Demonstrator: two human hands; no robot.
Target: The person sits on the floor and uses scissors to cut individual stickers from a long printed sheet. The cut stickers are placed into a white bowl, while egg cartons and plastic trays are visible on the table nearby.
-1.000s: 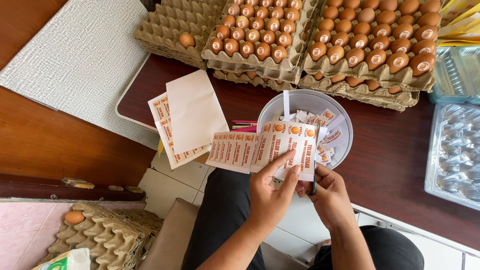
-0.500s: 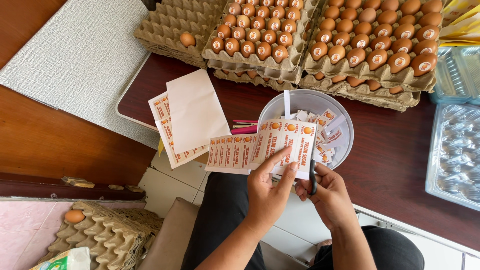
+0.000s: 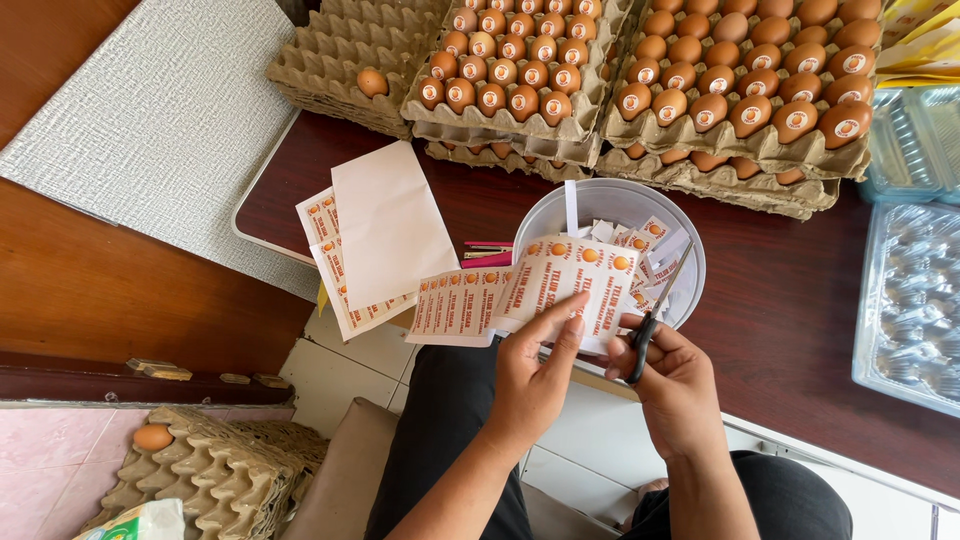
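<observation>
Only the one head view here, looking straight down, so everything gets read off that. A strip of printed labels (image 3: pixel 520 290), white with orange egg marks, is pinched in the left hand (image 3: pixel 535 375), thumb on top and fingers curled shut underneath, so the sheet is kept flat and stretched out over the lap edge of the dark worktop (image 3: pixel 800 300). A pair of black-handled scissors (image 3: pixel 655 320) is gripped by the right hand (image 3: pixel 675 385), fingers closed through the loops, blades aimed up along the right end of the strip; how far the blades are parted can't be made out. The strip is held right above a round white bowl (image 3: pixel 690 250), probably so that cut labels (image 3: pixel 650 240) drop into the heap already lying in there. More label sheets under a blank white sheet (image 3: pixel 385 225) are parked just left of the bowl, within easy reach, and something pink (image 3: pixel 485 258) is tucked between them and the bowl. Cardboard trays of brown eggs (image 3: pixel 740 90), most already stickered, are stacked along the far side, with a nearly empty tray (image 3: pixel 340 60) at the left and clear plastic egg cartons (image 3: pixel 905 300) at the right. Down on the floor another stack of trays (image 3: pixel 190 470) with a single egg is seen. Compared with a second ago, barely anything is changed: the strip is shifted a touch leftward and the scissors are kept at the same end.
</observation>
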